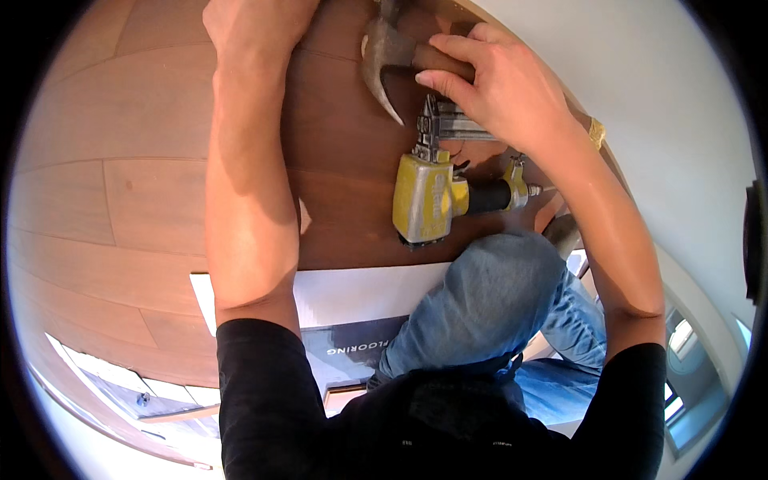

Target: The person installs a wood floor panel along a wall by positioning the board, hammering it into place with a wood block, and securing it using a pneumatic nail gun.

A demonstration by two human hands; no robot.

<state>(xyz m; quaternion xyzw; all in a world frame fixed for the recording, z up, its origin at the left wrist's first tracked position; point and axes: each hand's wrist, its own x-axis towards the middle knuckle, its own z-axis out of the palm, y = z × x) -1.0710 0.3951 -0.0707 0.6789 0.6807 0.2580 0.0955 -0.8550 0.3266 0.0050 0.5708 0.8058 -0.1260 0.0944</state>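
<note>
My right hand (504, 80) is wrapped round the wooden handle of a claw hammer (386, 54), close to its worn metal head. The hammer's curved claw points down toward me, over the brown wood floor (344, 200). Just below this hand, a yellow and silver nail gun (428, 196) with a black grip lies on its side on the boards. My left hand (260, 24) is at the top edge, above the same floor. Its fingers are cut off by the picture's edge, so what it holds or touches is hidden.
A white wall (664, 104) curves along the right side of the floor. My bent knee in blue jeans (504, 280) is close to the nail gun. A white and grey flooring box (360, 300) lies in front of me. Tan scrap (597, 133) sits by the wall.
</note>
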